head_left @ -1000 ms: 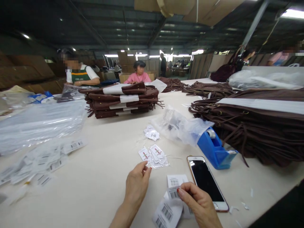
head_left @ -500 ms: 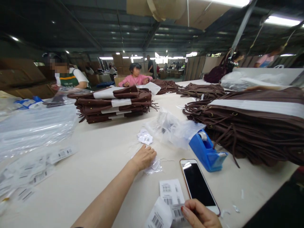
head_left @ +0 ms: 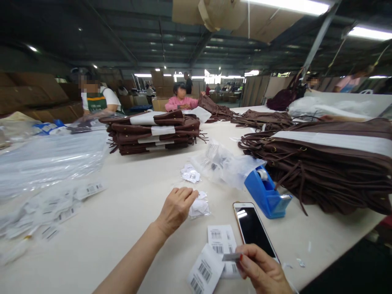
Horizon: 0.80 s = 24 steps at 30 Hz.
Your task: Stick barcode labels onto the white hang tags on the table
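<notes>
My right hand (head_left: 260, 269) pinches a small grey strip (head_left: 231, 257) between thumb and fingers, above white barcode label sheets (head_left: 206, 267) on the table. Just behind that hand lies a white phone (head_left: 255, 230) with a dark screen. My left hand (head_left: 177, 206), fingers bent and close together, is beside a small clear bag of white tags (head_left: 199, 206). Its thumb and whatever is under the fingers are hidden. Another little pile of white tags (head_left: 190, 174) sits beyond it.
A blue tape dispenser (head_left: 268, 194) stands beside crumpled clear plastic (head_left: 226, 165). Brown bags are piled at right (head_left: 330, 167) and in a smaller stack (head_left: 153, 134) ahead. Plastic sheets (head_left: 52, 159) and loose barcode labels (head_left: 49, 208) lie left. Co-workers are across the table.
My left hand has drawn slightly left and back, uncovering more of the small tag bag. My right hand has risen slightly with the grey strip, now tilted nearly edge-on.
</notes>
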Tool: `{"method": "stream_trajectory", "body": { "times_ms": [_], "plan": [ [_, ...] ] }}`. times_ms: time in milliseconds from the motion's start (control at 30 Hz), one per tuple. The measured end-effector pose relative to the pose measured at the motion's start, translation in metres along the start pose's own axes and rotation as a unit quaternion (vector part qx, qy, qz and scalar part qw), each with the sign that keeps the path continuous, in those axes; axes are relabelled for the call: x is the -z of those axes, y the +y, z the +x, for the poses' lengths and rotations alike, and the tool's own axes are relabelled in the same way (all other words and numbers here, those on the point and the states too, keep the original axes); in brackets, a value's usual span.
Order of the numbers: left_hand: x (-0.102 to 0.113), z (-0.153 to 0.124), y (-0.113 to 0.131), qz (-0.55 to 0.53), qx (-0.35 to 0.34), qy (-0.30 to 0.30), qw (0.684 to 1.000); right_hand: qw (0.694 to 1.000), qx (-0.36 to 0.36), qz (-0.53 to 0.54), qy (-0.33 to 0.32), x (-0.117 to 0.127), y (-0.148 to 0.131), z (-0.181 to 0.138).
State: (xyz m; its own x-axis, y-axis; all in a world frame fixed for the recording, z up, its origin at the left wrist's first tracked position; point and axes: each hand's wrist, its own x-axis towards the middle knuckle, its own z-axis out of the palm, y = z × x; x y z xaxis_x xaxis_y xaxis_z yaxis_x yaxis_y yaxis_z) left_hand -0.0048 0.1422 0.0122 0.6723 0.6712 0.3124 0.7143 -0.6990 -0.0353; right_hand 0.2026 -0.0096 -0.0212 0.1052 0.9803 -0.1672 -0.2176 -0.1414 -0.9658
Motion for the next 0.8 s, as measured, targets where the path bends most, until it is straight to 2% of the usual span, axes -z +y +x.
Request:
{"method": "stream_trajectory", "body": {
  "times_ms": [67,133,233,333,500,667,733,800],
  "plan": [
    [0.009,-0.030,0.010,-0.007,-0.005,0.055,0.998,0.997,0.001,0.043,-0.069,-0.007,-0.004,0.001],
    [0.015,-0.062,0.020,-0.012,-0.013,0.113,0.993,0.990,0.036,0.039,-0.130,-0.016,-0.008,0.001],
    [0.020,-0.106,0.032,-0.012,-0.001,0.173,0.985,0.969,0.123,-0.049,-0.208,-0.028,-0.018,-0.001],
    [0.028,-0.137,0.041,-0.043,0.034,0.207,0.977,0.932,0.163,-0.155,-0.283,-0.042,-0.030,-0.005],
    [0.038,-0.165,0.051,-0.127,0.114,0.214,0.962,0.877,0.176,-0.213,-0.393,-0.072,-0.040,-0.011],
    [0.038,-0.178,0.054,-0.083,0.133,0.216,0.964,0.868,0.184,-0.177,-0.427,-0.091,-0.027,-0.013],
    [0.038,-0.179,0.058,-0.045,0.155,0.231,0.960,0.843,0.234,-0.207,-0.437,-0.094,-0.018,-0.012],
    [0.040,-0.180,0.064,-0.022,0.147,0.238,0.960,0.807,0.299,-0.252,-0.441,-0.096,-0.008,-0.012]
  ]
}}
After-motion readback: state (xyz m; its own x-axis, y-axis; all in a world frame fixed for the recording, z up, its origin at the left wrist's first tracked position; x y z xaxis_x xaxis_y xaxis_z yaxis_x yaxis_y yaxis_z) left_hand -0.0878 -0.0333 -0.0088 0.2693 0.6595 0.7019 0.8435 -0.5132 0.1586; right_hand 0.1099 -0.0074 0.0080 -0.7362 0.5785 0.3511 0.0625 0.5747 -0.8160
